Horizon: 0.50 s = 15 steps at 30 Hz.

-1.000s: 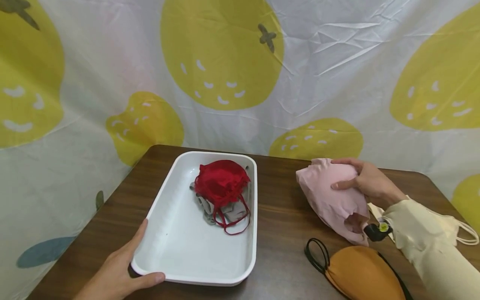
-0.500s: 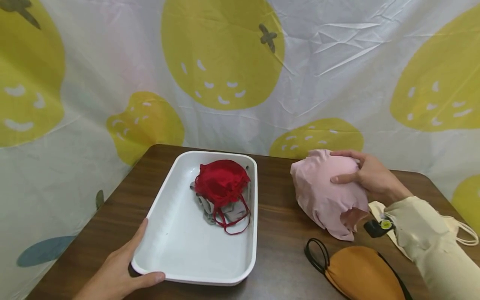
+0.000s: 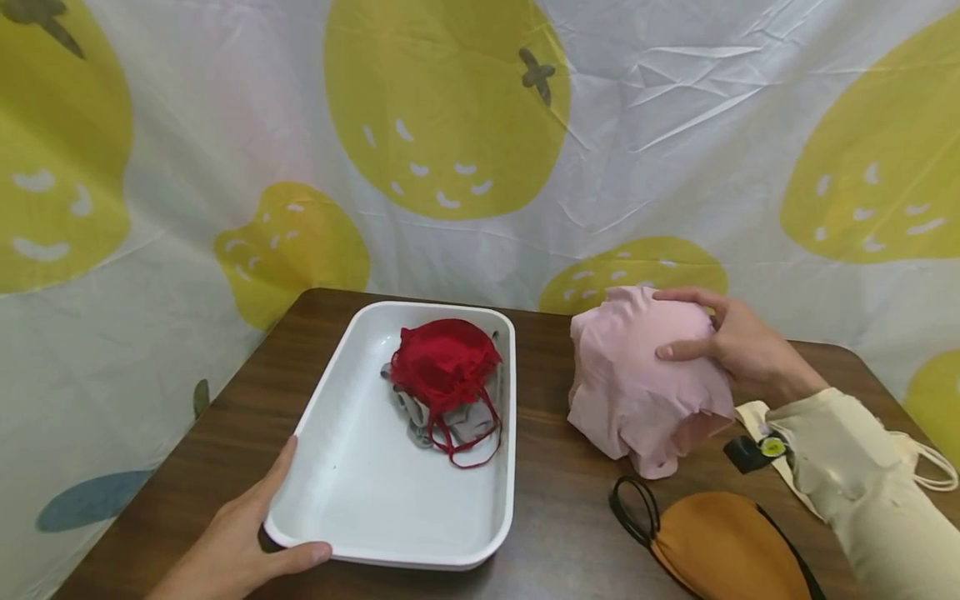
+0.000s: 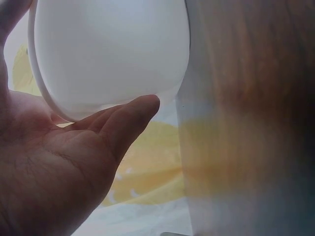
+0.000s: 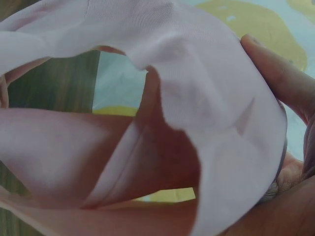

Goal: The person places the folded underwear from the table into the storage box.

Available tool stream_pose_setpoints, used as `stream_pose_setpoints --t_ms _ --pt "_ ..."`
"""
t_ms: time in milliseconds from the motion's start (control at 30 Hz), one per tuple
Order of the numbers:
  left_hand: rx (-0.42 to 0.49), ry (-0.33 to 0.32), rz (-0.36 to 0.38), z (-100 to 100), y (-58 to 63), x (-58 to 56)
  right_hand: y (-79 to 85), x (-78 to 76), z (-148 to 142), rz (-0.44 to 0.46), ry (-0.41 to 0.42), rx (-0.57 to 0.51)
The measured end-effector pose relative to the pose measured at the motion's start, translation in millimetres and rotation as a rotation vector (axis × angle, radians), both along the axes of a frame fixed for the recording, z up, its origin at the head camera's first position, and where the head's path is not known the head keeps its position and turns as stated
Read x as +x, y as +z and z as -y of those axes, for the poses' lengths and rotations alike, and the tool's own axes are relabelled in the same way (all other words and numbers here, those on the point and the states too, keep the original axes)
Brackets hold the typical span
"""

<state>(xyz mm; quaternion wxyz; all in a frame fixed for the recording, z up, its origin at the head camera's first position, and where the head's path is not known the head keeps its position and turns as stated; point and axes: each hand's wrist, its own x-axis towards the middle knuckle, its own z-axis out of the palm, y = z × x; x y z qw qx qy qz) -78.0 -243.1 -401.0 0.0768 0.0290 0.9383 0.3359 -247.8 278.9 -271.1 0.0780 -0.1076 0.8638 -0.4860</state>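
Note:
A pink, smooth-fabric bra [image 3: 637,375] hangs folded above the right half of the table, its open end sagging downward. My right hand [image 3: 750,346] pinches it from the right, thumb on the near side and fingers over the top. Loops and openings in the pink cloth show in the right wrist view, beside my right hand [image 5: 290,93]. With thumb and fingers spread about its near left corner, my left hand [image 3: 232,529] holds a white tray [image 3: 341,467]. In the tray a red lace-edged bra [image 3: 442,362] lies on a grey garment [image 3: 468,421].
A mustard bra [image 3: 727,542] with black straps lies at the front right of the brown table [image 3: 555,483]. Partly under my right sleeve is a cream garment [image 3: 776,458] with straps. A fruit-print curtain [image 3: 465,258] hangs behind the table.
My right hand has raised the pink bra slightly and shifted it a little left; its lower end has fallen open. My left hand and the tray have stayed in place.

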Motion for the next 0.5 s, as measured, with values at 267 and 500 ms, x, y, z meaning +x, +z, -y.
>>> stream_pose_setpoints --t_ms 267,500 --pt "-0.009 -0.003 -0.028 0.4 -1.5 -0.3 8.9 3.5 6.4 -0.009 0.001 0.028" --pt "-0.007 0.007 0.006 0.1 0.9 0.1 12.8 4.3 13.7 0.012 0.033 -0.064"
